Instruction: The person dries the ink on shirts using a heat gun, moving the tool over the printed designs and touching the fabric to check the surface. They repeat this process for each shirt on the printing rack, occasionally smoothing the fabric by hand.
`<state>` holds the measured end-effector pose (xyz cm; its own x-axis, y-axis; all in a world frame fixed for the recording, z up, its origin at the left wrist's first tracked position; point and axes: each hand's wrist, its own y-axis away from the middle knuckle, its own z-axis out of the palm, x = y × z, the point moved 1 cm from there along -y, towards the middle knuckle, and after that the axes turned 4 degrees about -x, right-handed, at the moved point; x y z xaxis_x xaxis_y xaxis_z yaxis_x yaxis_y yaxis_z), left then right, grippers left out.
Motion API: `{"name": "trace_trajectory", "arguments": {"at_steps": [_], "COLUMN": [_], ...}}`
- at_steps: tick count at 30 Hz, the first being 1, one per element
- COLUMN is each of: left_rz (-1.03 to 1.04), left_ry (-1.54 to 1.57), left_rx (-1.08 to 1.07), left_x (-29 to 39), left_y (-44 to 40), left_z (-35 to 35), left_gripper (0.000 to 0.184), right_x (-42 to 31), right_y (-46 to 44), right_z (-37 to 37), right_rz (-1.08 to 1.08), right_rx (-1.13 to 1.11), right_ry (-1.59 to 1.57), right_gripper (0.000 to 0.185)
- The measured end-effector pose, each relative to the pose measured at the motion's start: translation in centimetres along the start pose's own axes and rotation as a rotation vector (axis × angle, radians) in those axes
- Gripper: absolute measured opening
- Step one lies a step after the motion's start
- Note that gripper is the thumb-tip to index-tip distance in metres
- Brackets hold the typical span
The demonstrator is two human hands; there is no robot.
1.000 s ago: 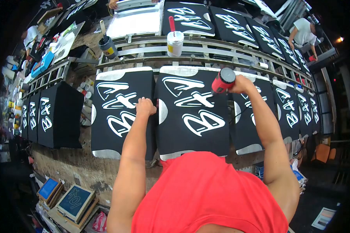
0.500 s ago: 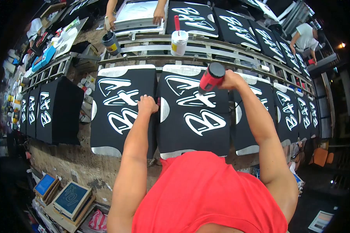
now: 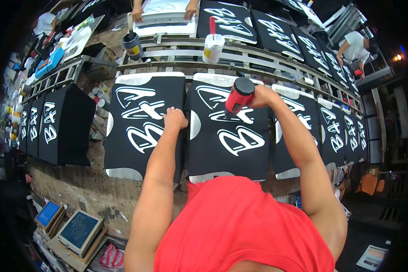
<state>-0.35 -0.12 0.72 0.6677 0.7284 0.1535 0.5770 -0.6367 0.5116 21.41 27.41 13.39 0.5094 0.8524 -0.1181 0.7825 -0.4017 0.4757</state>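
Observation:
My right hand (image 3: 263, 96) is wrapped round the handle of a red heat gun (image 3: 237, 99) with a black round back end. Its nozzle points down, just above the white lettering on a black printed fabric panel (image 3: 226, 163) in front of me. My left hand (image 3: 176, 119) lies over the right edge of the neighbouring black panel (image 3: 163, 93), beside its white letters. Its fingers look stretched out and loose, and I see nothing in them. Pale board ends show at the fabric's cut edges.
Metal rails (image 3: 167, 56) run behind the panels and carry a white tub (image 3: 213, 49) with a red-handled tool and a dark paint pot (image 3: 132, 46). Another person's hands rest on a screen frame (image 3: 165, 20). More printed panels (image 3: 332, 124) stand right. Framed screens (image 3: 79, 231) lie lower left.
The heat gun has moved slightly left and down over the lettering. My left hand has shifted a little right, and a red object beside it no longer shows. The view has shifted slightly.

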Motion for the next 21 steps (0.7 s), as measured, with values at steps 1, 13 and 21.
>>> {"name": "trace_trajectory", "arguments": {"at_steps": [1, 13, 21], "left_rz": [0.001, 0.056, 0.09], "left_ry": [0.002, -0.057, -0.078], "left_rx": [0.0, -0.039, 0.019], "left_x": [0.0, -0.7, -1.0], "left_y": [0.1, 0.1, -0.1], "left_z": [-0.1, 0.0, 0.6], "left_gripper": [0.05, 0.055, 0.058], "right_x": [-0.7, -7.8, -9.7], "right_y": [0.2, -0.4, 0.6], "right_z": [0.0, -0.9, -0.6], "right_rz": [0.011, 0.066, 0.052], "right_rx": [0.025, -0.061, -0.079], "right_ry": [0.0, -0.03, -0.017], "right_gripper": [0.046, 0.046, 0.045]}}
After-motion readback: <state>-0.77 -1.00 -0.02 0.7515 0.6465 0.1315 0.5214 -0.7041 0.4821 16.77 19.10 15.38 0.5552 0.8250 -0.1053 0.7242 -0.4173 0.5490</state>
